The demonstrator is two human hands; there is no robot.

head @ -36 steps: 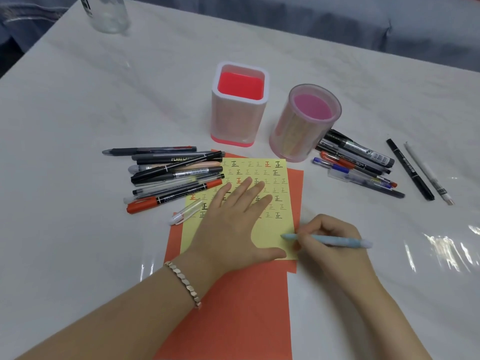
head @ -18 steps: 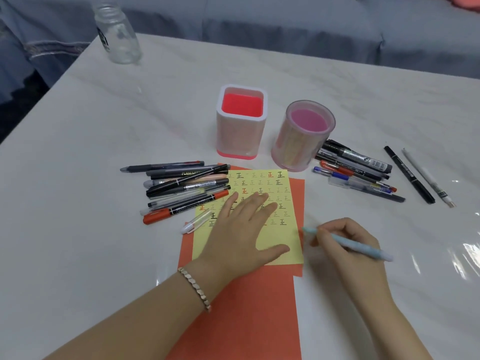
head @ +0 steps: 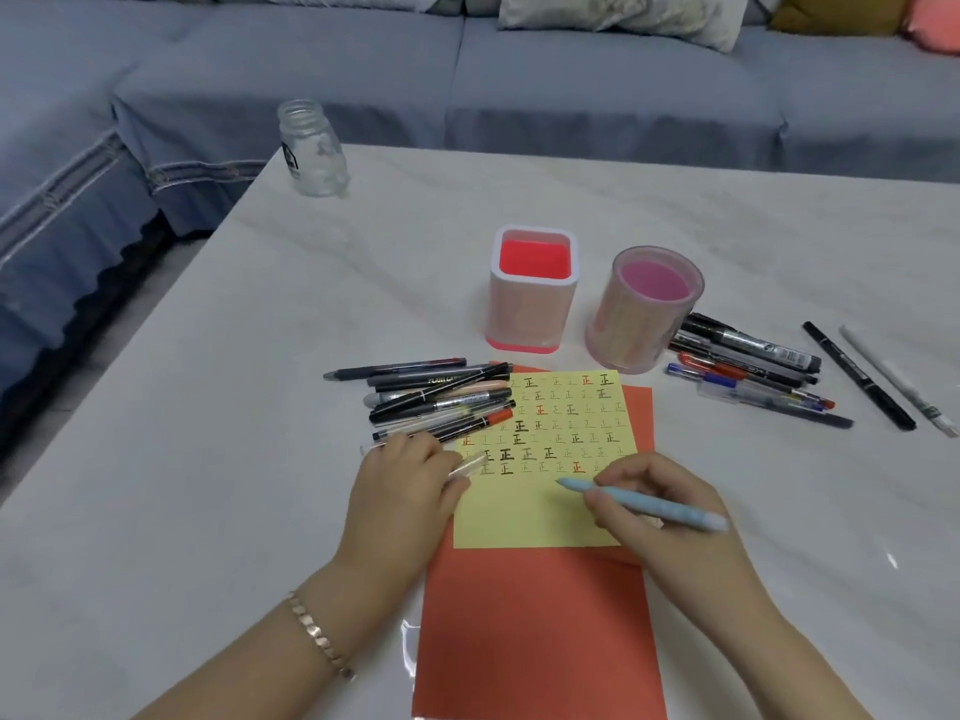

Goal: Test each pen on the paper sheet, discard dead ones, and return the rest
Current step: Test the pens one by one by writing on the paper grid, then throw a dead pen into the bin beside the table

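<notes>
A yellow paper sheet (head: 535, 517) covered with rows of test marks lies on a larger orange sheet (head: 530, 641). My right hand (head: 670, 532) holds a light blue pen (head: 654, 506) in a writing grip, its tip over the yellow sheet just below the last row of marks. At the sheet's left edge, my left hand (head: 405, 485) curls over a clear pen cap (head: 466, 466), whose ends stick out on both sides. One pile of pens (head: 436, 400) lies left of the sheet, another pile (head: 748, 371) to the right.
A square red-lined pen holder (head: 532, 288) and a round pink-lined holder (head: 644, 309) stand behind the sheet. A black marker (head: 857, 374) and a white pen (head: 898, 381) lie at the far right. A glass jar (head: 311, 148) stands at the table's back left corner; a sofa is beyond.
My left hand came off the yellow sheet and moved left onto the clear cap. My right hand brought the blue pen's tip in over the sheet. The view tilted up.
</notes>
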